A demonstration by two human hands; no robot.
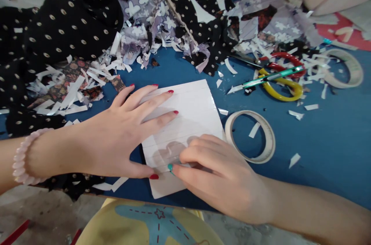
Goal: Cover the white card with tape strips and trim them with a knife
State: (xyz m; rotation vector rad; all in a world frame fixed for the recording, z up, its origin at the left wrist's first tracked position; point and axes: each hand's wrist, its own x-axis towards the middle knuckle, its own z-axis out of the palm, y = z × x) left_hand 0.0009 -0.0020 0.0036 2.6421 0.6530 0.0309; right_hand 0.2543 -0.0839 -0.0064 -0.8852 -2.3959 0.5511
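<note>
My left hand [113, 133] lies flat with its fingers spread over the left side of a white sheet of paper [188, 102]. The sheet has faint crease lines running across it. On its lower right part rests my right hand [223, 175], closed, with the fingers curled under and the thumb pressed near them. A small teal spot shows at the thumb tip; whether it is a nail or part of a held thing, I cannot tell. Just right of the paper, close to my right hand, lies a roll of tape [268, 133].
Scissors with red and yellow handles [281, 88] lie at the right under a teal cutter knife [272, 75]. Farther right is another tape roll [355, 69]. Black dotted fabric [72, 21] and paper scraps [72, 92] are piled along the back and left of the blue table [327, 140].
</note>
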